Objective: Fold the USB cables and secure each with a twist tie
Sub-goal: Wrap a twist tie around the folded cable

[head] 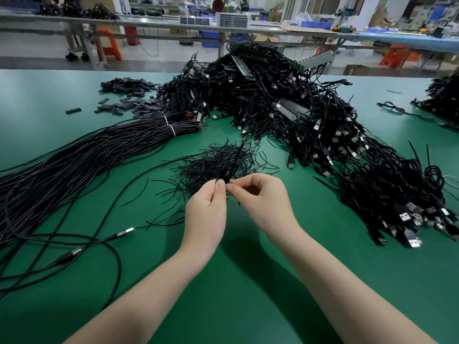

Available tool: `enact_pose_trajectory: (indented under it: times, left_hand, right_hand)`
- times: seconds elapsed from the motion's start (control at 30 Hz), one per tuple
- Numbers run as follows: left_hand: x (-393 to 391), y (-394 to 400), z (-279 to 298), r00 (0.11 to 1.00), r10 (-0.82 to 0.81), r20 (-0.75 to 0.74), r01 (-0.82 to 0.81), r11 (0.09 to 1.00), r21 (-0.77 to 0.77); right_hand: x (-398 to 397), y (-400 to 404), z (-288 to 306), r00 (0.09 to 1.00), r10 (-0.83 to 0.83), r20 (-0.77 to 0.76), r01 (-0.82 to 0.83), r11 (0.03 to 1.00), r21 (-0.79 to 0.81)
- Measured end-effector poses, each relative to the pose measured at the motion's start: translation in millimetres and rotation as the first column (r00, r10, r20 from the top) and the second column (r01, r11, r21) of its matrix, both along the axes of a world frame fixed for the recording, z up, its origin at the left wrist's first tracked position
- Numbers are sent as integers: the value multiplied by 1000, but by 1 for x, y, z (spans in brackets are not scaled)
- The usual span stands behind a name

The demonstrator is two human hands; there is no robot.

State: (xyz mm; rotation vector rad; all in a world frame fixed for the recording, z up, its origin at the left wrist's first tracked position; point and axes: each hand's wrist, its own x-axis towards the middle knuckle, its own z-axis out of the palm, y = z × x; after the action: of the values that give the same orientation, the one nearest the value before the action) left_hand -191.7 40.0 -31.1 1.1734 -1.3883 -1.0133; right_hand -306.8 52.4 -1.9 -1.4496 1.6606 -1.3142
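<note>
Two bare forearms reach in from the near edge over the green worktop (248, 281) and meet at its middle. The left hand (207, 212) is raised with fingers curled, thumb and forefinger pinching the lower end of a folded cable (229, 167). That black bundle is held just above the worktop; its long axis runs up and away from the person, leaning slightly right, with a thin red-tipped end at the far top. The right hand (263, 199) comes in from the right, wrist bent, its fingertips pinching at the same spot on the bundle, just beside the left thumb; whether a twist tie lies between them is too small to tell.

Directly behind the hands lies a loose heap of twist ties (213, 162), short black strands spread in all directions. To the left, long straight cables (74, 160) fan across the worktop, bound near their far end with white bands (169, 125); two loose USB plugs (124, 232) lie nearer. To the right and beyond sits a large pile of tied cables (310, 115), metal plugs showing. Farther left are small black sleeves (131, 95). Beyond the worktop stand other benches (149, 23) and orange stools (108, 44).
</note>
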Motion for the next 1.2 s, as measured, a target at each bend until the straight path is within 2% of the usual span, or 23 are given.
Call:
enact_pose_trajectory:
  times: [0.27,0.43,0.53,0.7,0.87,1.03,1.1,1.2]
  left_hand:
    - [-3,4,4,989,-20,-147,27,999,42]
    - [5,-3,16,996,-90,9,91,992,-90]
    - [10,-7,21,996,-90,14,91,989,-119]
    - [11,-7,23,978,16,207,20,985,-170]
    - [10,-7,27,937,61,344,9,980,-196]
    - [13,-10,31,924,26,381,54,979,-199]
    - [16,-9,32,901,44,431,74,965,-251]
    - [22,-10,38,875,66,479,95,948,-304]
  right_hand:
    - [9,1,0,996,33,80,-28,998,-63]
    - [-6,0,15,992,117,56,-114,992,-50]
    - [-14,-2,20,988,142,-60,-144,989,-27]
    - [-9,0,19,948,120,-296,-150,985,-80]
    - [-8,-1,15,972,126,-198,-141,988,-64]
    - [-7,-1,15,988,140,-72,-140,990,6]
    - [-5,0,14,990,129,-62,-129,992,5]
    - [-2,3,15,989,108,-98,-116,990,-80]
